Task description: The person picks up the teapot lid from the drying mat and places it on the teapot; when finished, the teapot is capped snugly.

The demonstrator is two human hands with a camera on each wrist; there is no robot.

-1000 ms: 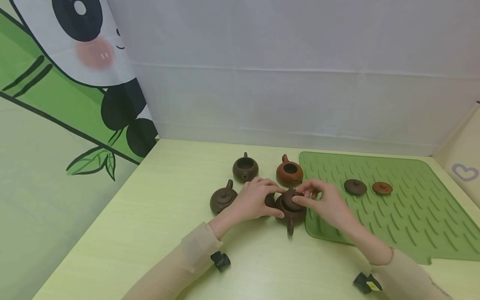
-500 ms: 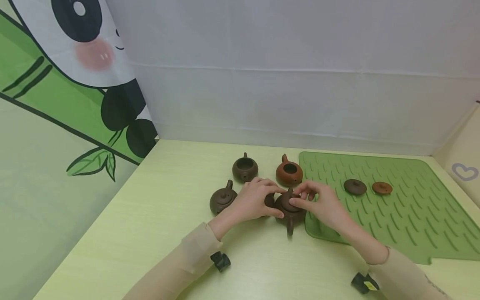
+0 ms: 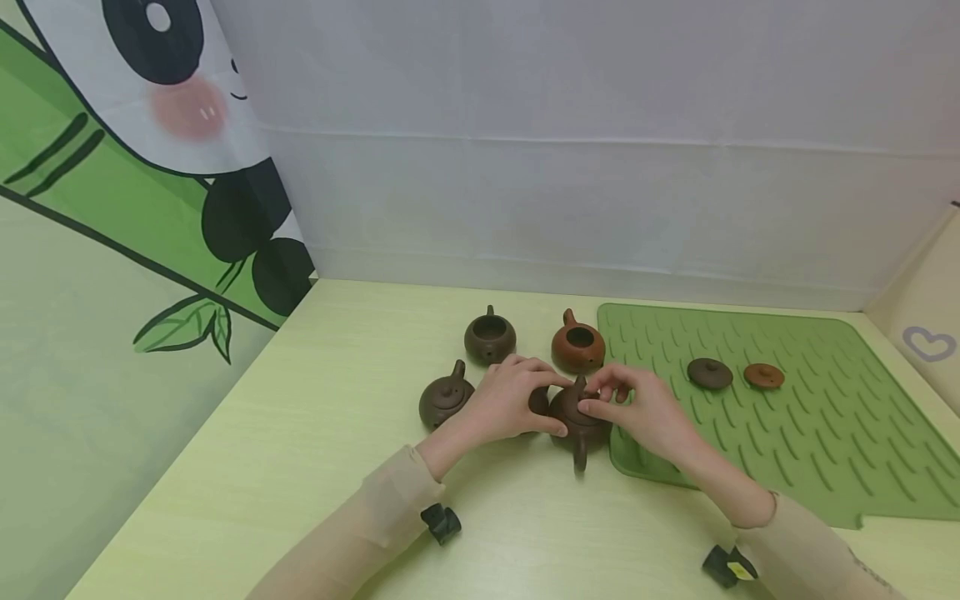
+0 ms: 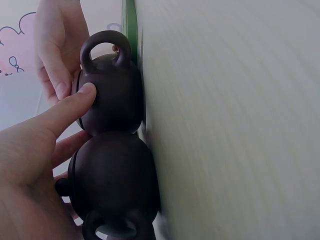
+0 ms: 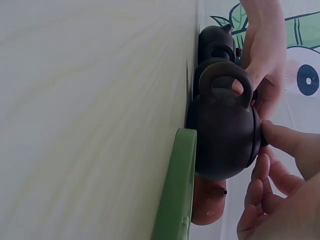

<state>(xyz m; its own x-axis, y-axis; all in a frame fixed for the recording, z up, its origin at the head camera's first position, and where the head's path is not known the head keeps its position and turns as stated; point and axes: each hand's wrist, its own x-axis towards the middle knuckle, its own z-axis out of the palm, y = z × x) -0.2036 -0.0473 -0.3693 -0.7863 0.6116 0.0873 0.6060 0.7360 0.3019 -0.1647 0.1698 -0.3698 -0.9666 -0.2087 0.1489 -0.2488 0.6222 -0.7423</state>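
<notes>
A dark brown teapot (image 3: 592, 435) stands at the left edge of the green mat, its handle toward the near side. My left hand (image 3: 504, 400) grips it from the left, thumb on the body near the handle in the left wrist view. The lid (image 3: 572, 407) sits on this teapot, and my right hand (image 3: 647, 408) pinches its knob between thumb and fingers. Beneath my left hand is a second dark teapot (image 4: 115, 175), mostly covered in the head view. Another lidded teapot (image 3: 442, 402) stands left of my left hand.
Behind the hands stand a lidless dark teapot (image 3: 491, 343) and a lidless reddish teapot (image 3: 579, 354). On the green mat (image 3: 787, 442) lie a dark lid (image 3: 709, 374) and an orange-brown lid (image 3: 764, 377). A pale wall (image 3: 585, 208) rises behind the table.
The lid, tilted a second ago, has settled level onto the teapot. My right hand has shifted slightly left with it. My left hand has kept its place.
</notes>
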